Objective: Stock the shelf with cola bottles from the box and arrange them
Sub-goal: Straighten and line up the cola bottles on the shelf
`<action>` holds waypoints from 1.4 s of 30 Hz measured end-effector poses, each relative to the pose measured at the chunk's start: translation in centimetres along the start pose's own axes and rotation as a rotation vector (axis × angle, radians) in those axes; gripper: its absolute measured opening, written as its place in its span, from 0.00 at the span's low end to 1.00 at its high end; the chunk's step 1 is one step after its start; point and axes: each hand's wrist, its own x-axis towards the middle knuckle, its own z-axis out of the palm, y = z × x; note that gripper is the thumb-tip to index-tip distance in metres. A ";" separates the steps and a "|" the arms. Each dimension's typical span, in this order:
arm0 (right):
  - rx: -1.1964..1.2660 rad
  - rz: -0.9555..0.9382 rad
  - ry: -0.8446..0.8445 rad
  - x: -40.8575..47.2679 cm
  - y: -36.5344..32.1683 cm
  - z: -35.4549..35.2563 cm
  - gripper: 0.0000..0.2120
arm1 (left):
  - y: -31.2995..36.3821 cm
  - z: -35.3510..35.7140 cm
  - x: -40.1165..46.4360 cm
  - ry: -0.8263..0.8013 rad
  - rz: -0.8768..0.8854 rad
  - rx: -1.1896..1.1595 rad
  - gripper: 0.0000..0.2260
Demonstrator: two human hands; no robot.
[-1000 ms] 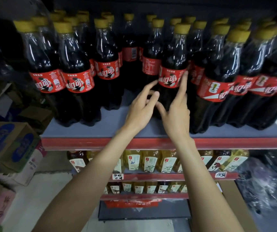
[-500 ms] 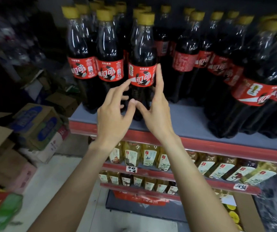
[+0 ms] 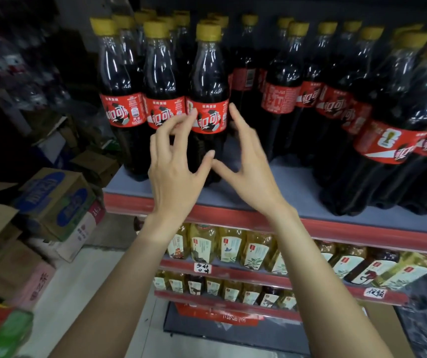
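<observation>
Several cola bottles with yellow caps and red labels stand in rows on the grey shelf (image 3: 295, 187). My left hand (image 3: 175, 166) and my right hand (image 3: 246, 161) frame one front cola bottle (image 3: 208, 81), third from the shelf's left end. The left hand's fingers are spread and lightly bent in front of its label. Along the bottle's right side, the right hand's fingers reach straight up, the fingertip near the label edge. Both thumbs point toward each other below the label. Neither hand wraps the bottle. No box of bottles is clearly identifiable.
Lower shelves hold yellow tea bottles (image 3: 229, 248) with price tags. Stacked cardboard boxes (image 3: 55, 202) stand on the floor at left. A gap of bare shelf lies right of my hands, before larger cola bottles (image 3: 393, 140).
The view has shifted left along the shelf. Both hands have come with it and now flank the front bottle near the left end, spread a little wider.
</observation>
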 end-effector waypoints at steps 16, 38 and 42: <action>-1.406 -0.402 -0.081 5.6 7.4 -2.9 0.05 | -0.1 1.7 1.1 0.054 0.078 0.174 0.36; -0.118 0.228 0.015 8.9 4.7 0.6 0.33 | -0.7 1.1 1.3 0.065 0.135 0.128 0.28; 0.006 0.289 -0.017 9.1 5.2 1.8 0.36 | -1.1 1.0 1.4 0.048 0.153 0.149 0.29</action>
